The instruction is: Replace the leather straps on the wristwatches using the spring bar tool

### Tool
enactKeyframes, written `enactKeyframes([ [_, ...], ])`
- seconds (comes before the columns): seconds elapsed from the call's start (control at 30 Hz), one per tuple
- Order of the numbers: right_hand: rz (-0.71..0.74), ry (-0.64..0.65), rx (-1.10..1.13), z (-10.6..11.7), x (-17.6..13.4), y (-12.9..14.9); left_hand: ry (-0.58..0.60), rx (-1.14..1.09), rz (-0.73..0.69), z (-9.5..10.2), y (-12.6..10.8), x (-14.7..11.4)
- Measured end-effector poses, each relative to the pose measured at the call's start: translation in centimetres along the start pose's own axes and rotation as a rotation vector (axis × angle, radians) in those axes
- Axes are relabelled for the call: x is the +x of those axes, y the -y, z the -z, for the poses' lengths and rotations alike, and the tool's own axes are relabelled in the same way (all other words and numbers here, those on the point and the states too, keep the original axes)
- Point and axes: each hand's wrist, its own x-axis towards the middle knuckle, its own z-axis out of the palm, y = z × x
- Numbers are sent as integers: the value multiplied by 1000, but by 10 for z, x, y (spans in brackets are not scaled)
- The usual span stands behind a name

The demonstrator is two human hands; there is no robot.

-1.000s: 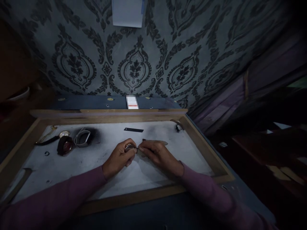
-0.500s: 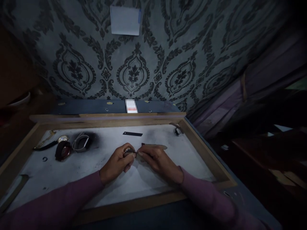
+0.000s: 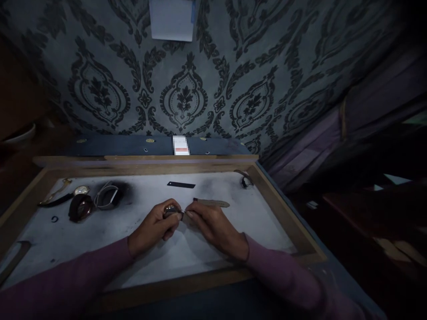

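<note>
My left hand (image 3: 159,224) is closed around a round watch case (image 3: 171,210), thumb along its near edge. Close to its right side, my right hand (image 3: 213,222) pinches something small and thin at the fingertips, too small to make out. A slight gap shows between the right fingertips and the case. Just behind the right hand lies a brown watch strap (image 3: 215,203). Farther back, a flat black strip with a small hole (image 3: 181,185) rests on the white sheet (image 3: 140,260).
A wooden-rimmed tray (image 3: 200,284) surrounds the work. At its left lie a gold-faced watch (image 3: 81,190), a dark-strapped watch (image 3: 80,208), a grey-banded watch (image 3: 106,198), a small black ring (image 3: 54,219) and a strap (image 3: 15,262). Another watch (image 3: 246,181) sits at the back right corner.
The view has shifted slightly, so everything in the tray appears a little farther left. My right fingertips have drawn slightly away from the watch case. My left hand keeps its hold.
</note>
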Motion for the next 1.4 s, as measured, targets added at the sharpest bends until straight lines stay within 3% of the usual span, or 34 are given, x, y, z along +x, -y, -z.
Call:
enactKeyframes([
  [0.4,-124,-58,-98,2,1,-2,-40,76,49,-1,-1,1],
  [0.63,-255,-118,-259,7,7,-9,-43,138,-49,-1,-3,2],
  [0.83,-230,-216,-401,5,11,-23,-16,274,-148,-2,-8,-2],
  [1.0,-222,-268,-449,2,10,-29,21,253,-221,-6,-3,-2],
  [1.4,-218,-299,-367,1,1,-32,-23,158,-278,-1,-5,1],
])
